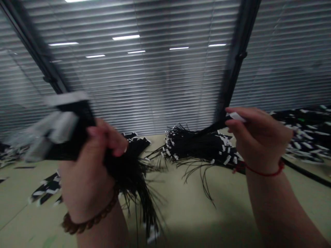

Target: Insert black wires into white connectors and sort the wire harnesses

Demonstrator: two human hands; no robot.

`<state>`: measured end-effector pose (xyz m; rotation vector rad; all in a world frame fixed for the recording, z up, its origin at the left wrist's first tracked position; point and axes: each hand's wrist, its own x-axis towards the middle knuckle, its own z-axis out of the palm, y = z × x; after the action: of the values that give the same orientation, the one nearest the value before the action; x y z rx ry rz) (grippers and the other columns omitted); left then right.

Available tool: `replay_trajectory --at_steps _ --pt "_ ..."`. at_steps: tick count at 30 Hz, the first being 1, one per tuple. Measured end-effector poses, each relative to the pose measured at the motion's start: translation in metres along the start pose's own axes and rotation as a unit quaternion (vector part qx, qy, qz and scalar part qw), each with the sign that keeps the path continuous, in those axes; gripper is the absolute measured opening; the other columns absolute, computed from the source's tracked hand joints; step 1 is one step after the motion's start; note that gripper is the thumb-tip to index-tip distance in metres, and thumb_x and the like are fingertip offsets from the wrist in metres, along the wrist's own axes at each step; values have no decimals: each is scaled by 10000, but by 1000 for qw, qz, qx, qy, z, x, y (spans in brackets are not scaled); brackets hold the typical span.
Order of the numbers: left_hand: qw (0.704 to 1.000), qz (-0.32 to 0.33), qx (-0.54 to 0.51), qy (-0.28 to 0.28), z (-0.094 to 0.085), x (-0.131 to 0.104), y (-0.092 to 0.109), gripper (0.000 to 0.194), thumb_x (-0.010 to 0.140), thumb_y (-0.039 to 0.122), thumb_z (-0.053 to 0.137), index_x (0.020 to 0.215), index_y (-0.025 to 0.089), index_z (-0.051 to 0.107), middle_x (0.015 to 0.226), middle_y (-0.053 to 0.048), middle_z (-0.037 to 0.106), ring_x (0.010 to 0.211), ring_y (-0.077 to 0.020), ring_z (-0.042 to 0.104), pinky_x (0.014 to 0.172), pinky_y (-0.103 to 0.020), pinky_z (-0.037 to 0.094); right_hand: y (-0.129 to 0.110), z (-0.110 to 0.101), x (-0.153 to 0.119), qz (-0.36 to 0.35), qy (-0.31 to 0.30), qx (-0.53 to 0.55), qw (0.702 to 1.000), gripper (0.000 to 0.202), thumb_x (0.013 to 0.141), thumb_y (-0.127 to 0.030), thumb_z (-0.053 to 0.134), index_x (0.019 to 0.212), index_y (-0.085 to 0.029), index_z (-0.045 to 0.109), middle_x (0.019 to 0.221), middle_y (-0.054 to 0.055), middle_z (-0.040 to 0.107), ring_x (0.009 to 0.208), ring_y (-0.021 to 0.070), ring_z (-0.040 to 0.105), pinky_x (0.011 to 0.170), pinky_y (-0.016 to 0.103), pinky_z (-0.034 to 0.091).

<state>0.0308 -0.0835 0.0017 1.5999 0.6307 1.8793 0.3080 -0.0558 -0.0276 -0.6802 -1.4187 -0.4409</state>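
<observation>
Dim front table (pixel 191 213) seemingly passable; black bundle (pixel 192 146) blocks behind.

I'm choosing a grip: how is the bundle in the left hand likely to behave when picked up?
The bundle likely flops at its strands, which droop and splay below the left hand. Its white-tipped end may bend less, as it juts out past the grip. If gripped loosely, it could shed pieces, since it looks like many separate strands.

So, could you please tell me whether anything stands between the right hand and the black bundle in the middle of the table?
Nothing visible blocks the way from the right hand to the black bundle; only the white-tipped strip in the hand's grip slants down toward it.
</observation>
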Motion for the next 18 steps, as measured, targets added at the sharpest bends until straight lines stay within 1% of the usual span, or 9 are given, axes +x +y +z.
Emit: replay_trajectory --at_steps 2,4,6,8,10,11,13,16,18 --pt "995 -27 -23 -95 23 -10 -4 170 838 387 664 874 221 658 857 -16 652 808 -161 626 748 -289 548 -27 1 -1 -67 17 85 994 316 802 -134 688 1076 -291 712 844 10 690 699 140 593 631 290 442" --pt "971 -67 -48 -223 42 -21 -9 249 822 377 685 999 205 658 997 -48 675 936 -214 638 853 -344 539 -49 2 -5 -77 -48 126 988 336 812 -131 678 1119 -267 696 823 17 663 733 147 597 632 293 456" --pt "952 -81 -62 -288 56 -28 -14 258 801 315 716 1030 220 643 955 -35 680 886 -198 644 818 -326 541 -61 4 -8 -60 -111 137 982 326 825 -130 663 1127 -250 686 834 26 650 764 157 604 647 302 474" --pt "943 -103 -78 -305 65 -32 -18 209 829 259 685 1024 216 627 843 -16 666 766 -158 634 732 -286 538 -65 5 -10 -31 -95 126 987 302 819 -109 661 1079 -260 694 827 20 645 769 156 599 678 310 474" --pt "938 -144 -97 -299 68 -31 -23 148 872 265 631 1001 195 609 725 0 622 639 -118 585 631 -244 507 -62 5 -11 19 -65 107 992 273 811 -104 667 1030 -266 695 818 9 634 774 148 584 729 317 465" --pt "940 -154 -109 -284 69 -30 -26 128 887 290 611 953 181 607 674 9 589 595 -101 549 589 -224 479 -60 6 -11 48 -74 114 990 271 816 -127 667 1050 -264 679 839 9 628 792 148 582 755 321 464" --pt "953 -147 -146 -222 70 -26 -31 207 882 350 615 806 161 584 621 20 518 570 -84 486 552 -201 432 -54 11 -13 119 -147 178 966 363 831 -224 664 1185 -253 589 961 29 615 889 160 583 809 333 472" --pt "962 -90 -243 -87 69 -17 -32 304 858 373 646 684 157 522 628 33 440 578 -71 438 558 -182 419 -48 27 -22 211 -359 278 865 634 754 -317 726 1304 -203 433 1096 65 591 984 184 572 854 347 474" --pt "955 -50 -292 5 64 -9 -30 285 828 353 688 702 158 523 644 44 411 567 -59 417 556 -165 422 -47 41 -32 254 -485 290 785 500 692 -280 750 1122 -161 526 936 30 611 829 155 571 751 297 477"
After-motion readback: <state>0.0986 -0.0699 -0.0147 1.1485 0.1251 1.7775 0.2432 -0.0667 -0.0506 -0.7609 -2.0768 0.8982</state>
